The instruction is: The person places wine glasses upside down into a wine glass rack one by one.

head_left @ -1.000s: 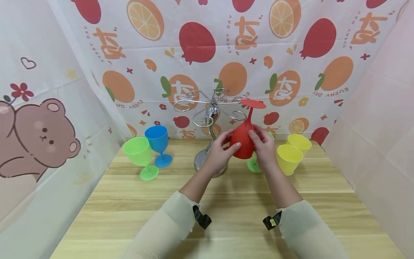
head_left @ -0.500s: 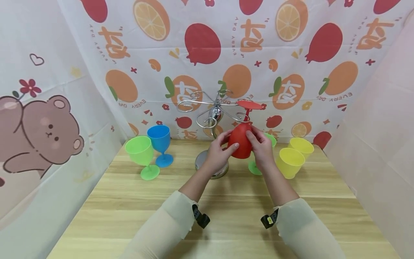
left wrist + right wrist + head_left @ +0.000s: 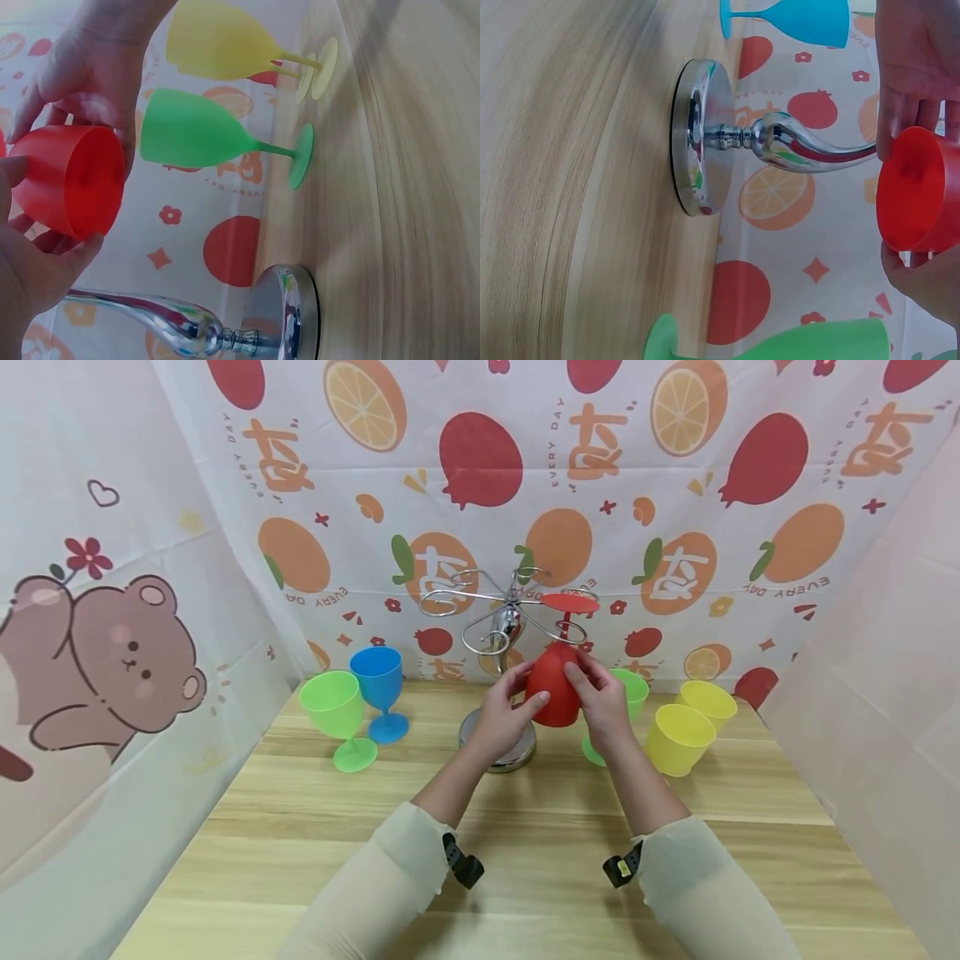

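A red plastic goblet (image 3: 553, 689) hangs upside down in the air between my hands, bowl mouth facing down and foot on top. My left hand (image 3: 504, 714) grips the bowl from the left, thumb across its front. From the right, my right hand (image 3: 606, 702) holds the same bowl. Just behind is a chrome goblet rack (image 3: 507, 625) with curled wire arms. The goblet's thin stem is at the rack's right front loop, its foot above the loop. Whether stem and wire touch I cannot tell. In the right wrist view the goblet's hollow mouth (image 3: 909, 191) shows.
At the left stand a green goblet (image 3: 332, 706) and a blue goblet (image 3: 377, 677), both upright. Behind my right hand is another green goblet (image 3: 633, 689), with two yellow goblets (image 3: 681, 739) farther right. A printed cloth (image 3: 480, 460) hangs behind the wooden table (image 3: 540, 860).
The red goblet has moved slightly left and inward, bringing its stem from outside to the rack's right front loop. Both hands keep holding it. The head view has shifted a little.
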`<state>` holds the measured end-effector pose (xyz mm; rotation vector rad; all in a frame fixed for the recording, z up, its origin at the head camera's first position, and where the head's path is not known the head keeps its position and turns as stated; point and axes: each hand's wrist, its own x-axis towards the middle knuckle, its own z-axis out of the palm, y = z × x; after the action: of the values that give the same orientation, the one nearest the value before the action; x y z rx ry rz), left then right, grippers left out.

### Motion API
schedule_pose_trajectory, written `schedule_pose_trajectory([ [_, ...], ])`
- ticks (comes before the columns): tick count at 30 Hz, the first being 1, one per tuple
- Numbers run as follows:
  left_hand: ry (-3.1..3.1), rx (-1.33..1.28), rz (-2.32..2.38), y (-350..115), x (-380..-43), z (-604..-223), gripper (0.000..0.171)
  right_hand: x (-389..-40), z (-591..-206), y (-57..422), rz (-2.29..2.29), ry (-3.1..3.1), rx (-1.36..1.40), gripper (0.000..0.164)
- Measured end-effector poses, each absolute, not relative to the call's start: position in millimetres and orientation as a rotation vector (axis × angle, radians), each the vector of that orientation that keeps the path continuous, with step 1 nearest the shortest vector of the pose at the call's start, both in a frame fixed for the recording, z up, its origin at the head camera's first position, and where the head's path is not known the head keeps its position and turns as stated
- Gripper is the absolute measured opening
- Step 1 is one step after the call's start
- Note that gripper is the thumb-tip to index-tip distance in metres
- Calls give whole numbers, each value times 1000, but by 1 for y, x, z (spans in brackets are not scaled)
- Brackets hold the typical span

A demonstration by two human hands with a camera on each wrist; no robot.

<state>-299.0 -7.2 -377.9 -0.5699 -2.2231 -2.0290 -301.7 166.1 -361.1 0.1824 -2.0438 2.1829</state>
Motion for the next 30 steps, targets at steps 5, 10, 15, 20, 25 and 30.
schedule_pose_trajectory([
  [5,-2198,-595,-2033,-10,-300,-381,58,-301,-361,164,2153,-2077,191,57],
  [10,-2185,-608,-2056,-13,-298,-384,58,-301,-361,161,2117,-2107,198,56],
  [15,-2190,-598,-2047,-15,-296,-385,56,-299,-360,158,2102,-2127,205,57],
  [20,-2204,-571,-2028,-18,-291,-386,56,-296,-360,156,2106,-2134,209,55],
  [25,-2185,-582,-2038,-20,-287,-385,57,-294,-361,155,2098,-2121,230,52],
  [30,-2180,-591,-2063,-21,-286,-387,58,-293,-363,155,2110,-2097,264,52],
])
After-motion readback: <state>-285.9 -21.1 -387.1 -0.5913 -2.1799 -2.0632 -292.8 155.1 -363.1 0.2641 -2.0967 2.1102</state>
